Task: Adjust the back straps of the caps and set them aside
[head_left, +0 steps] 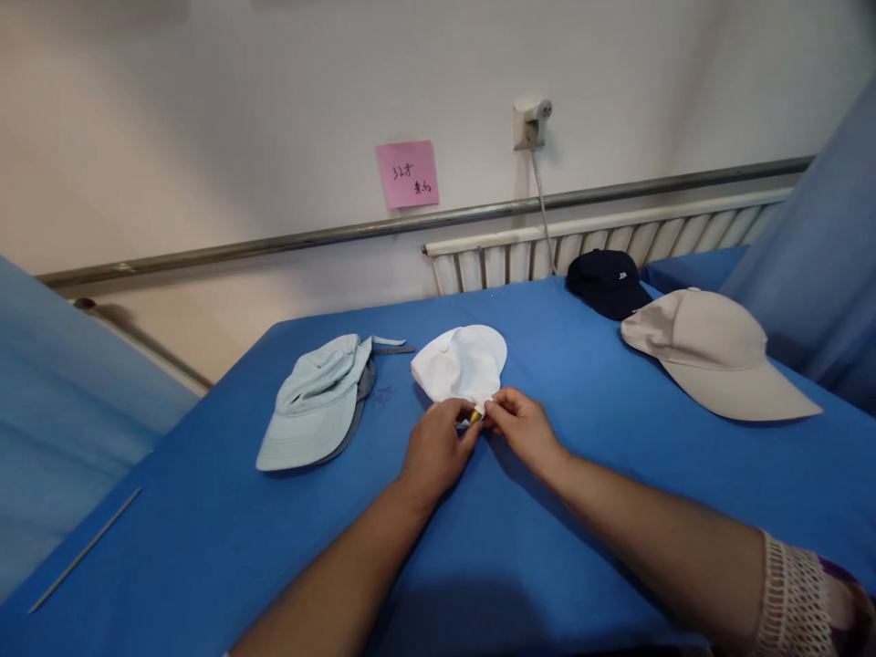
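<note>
A white cap [452, 360] lies in the middle of the blue-covered table [274, 566], its brim pointing away from me. At its near edge both my hands pinch the back of the cap. My left hand [438, 447] has thumb and fingers closed there, beside a small gold-coloured piece [474, 416], perhaps a buckle. My right hand [524, 427] pinches the white strap end just to the right of that piece. The fingertips partly hide the strap and how the gold piece sits on it.
Pale blue and grey caps [311, 401] lie stacked on the left. A beige cap [718, 351] and a navy cap [606, 281] lie on the right. A thin rod [86, 550] rests near the left edge. Behind are a radiator [506, 265], a wall pipe [307, 239] and a plugged-in cord [543, 205].
</note>
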`<state>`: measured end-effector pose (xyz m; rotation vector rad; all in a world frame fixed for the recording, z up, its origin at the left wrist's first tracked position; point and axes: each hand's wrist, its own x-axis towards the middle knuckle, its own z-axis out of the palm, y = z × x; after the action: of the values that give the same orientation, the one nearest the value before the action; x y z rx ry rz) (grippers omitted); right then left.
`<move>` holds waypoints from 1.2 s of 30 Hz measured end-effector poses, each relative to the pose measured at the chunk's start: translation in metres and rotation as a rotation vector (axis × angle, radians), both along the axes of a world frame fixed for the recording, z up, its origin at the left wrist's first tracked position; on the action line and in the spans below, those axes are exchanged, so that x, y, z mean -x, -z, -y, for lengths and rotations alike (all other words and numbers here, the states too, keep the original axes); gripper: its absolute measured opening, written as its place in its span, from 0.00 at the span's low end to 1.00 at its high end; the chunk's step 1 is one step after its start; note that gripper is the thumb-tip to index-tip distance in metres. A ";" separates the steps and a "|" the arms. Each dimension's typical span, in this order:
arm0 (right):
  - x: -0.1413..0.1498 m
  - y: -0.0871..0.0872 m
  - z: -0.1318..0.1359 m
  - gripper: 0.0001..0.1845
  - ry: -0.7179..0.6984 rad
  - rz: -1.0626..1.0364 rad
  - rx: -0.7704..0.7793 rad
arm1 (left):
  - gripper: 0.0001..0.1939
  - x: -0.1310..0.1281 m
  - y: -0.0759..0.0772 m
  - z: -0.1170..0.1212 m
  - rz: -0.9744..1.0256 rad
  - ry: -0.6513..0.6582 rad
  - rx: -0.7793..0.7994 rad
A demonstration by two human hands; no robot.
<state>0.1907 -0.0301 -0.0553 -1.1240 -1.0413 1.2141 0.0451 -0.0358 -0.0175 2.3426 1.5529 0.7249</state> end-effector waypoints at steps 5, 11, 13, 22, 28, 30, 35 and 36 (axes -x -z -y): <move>-0.001 -0.003 0.001 0.14 -0.019 -0.126 0.094 | 0.07 0.000 0.000 0.000 -0.027 0.022 -0.028; -0.001 -0.006 0.002 0.17 -0.042 -0.190 0.142 | 0.08 0.002 0.000 -0.001 -0.042 0.017 -0.027; 0.001 -0.007 0.002 0.19 -0.056 -0.199 0.135 | 0.08 0.002 0.001 -0.002 -0.023 0.010 -0.024; 0.001 -0.004 0.002 0.22 -0.082 -0.310 0.097 | 0.12 0.004 0.003 -0.003 0.369 0.010 0.137; 0.003 0.000 0.000 0.22 -0.122 -0.344 0.052 | 0.10 0.003 0.005 -0.005 0.412 0.020 0.172; 0.004 0.004 -0.002 0.21 -0.131 -0.324 0.044 | 0.10 0.003 0.004 -0.004 0.404 0.014 0.158; -0.009 0.012 -0.010 0.15 -0.066 0.082 0.024 | 0.12 0.015 -0.008 -0.008 0.432 -0.162 -0.028; -0.014 0.012 -0.011 0.12 -0.051 0.217 0.017 | 0.12 0.019 -0.011 -0.010 0.441 -0.210 -0.072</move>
<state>0.2048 -0.0188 -0.0669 -1.2695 -1.2315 1.1605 0.0261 -0.0254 -0.0066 1.9016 1.5943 1.2640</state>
